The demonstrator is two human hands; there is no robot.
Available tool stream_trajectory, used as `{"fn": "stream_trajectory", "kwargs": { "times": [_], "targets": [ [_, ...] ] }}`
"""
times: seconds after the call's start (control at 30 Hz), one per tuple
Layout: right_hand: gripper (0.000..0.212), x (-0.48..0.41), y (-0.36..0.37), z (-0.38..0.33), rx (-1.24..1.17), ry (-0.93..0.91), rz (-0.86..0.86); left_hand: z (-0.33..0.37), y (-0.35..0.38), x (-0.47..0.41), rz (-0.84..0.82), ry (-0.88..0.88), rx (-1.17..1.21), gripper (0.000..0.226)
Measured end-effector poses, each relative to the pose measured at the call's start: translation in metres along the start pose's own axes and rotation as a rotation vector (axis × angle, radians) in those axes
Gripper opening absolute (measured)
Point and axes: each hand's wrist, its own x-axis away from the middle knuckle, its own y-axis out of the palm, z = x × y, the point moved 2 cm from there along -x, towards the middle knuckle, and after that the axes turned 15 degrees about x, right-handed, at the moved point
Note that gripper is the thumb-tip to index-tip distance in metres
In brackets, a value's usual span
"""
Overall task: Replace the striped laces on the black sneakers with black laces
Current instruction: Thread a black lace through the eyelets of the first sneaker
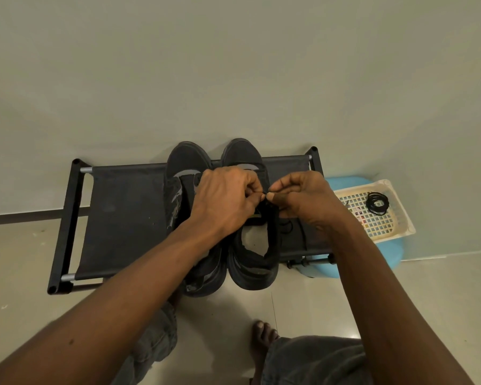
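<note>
My left hand and right hand meet at 12 o'clock, fingers curled, both pinching a black lace over one sneaker, apparently to thread an eyelet. Count: two sneakers, the second sneaker alongside on the shoe rack; one spare lace coiled in the basket at 3 o'clock.

In front of me a low black shoe rack with a fabric shelf and metal tubes stands against the pale wall. Just beside it on my right, a cream plastic basket with a grid bottom sits on a blue plastic stool. My bare foot rests on the glossy tiled floor, denim covering my knees
</note>
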Motion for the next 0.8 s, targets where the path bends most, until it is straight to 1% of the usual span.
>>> {"fn": "stream_trajectory", "kwargs": {
  "times": [0.07,0.13,0.2,0.27,0.33,0.4,0.5,0.6,0.8],
  "targets": [
    [0.008,0.0,-0.001,0.0,0.004,0.0,0.004,0.005,0.002,0.003,0.004,0.066,-0.059,0.002],
    [0.008,0.001,-0.002,0.0,0.008,0.001,0.01,0.009,0.006,0.007,0.002,0.136,-0.109,0.004],
    [0.008,0.001,-0.002,-0.001,0.007,0.002,0.006,0.009,0.007,0.009,0.011,0.165,-0.123,0.006],
    [0.009,0.002,-0.002,-0.001,-0.002,-0.002,-0.012,0.006,0.008,0.011,0.037,0.13,-0.066,0.007],
    [0.007,0.002,-0.002,-0.001,-0.008,-0.011,-0.029,0.004,0.008,0.011,0.065,0.084,0.041,0.014],
    [0.005,0.003,-0.004,-0.002,-0.014,-0.013,-0.045,0.003,0.007,0.01,0.053,0.05,0.128,0.017],
    [0.009,0.004,-0.005,-0.002,-0.04,-0.005,-0.08,-0.001,0.002,0.004,-0.033,0.002,0.143,0.013],
    [0.01,0.003,-0.002,-0.001,-0.054,-0.002,-0.077,-0.004,-0.003,0.001,-0.114,-0.044,0.181,0.016],
    [0.011,0.002,-0.001,-0.002,-0.13,0.005,-0.025,-0.003,-0.002,0.002,-0.071,-0.008,0.212,0.017]
  ]
}}
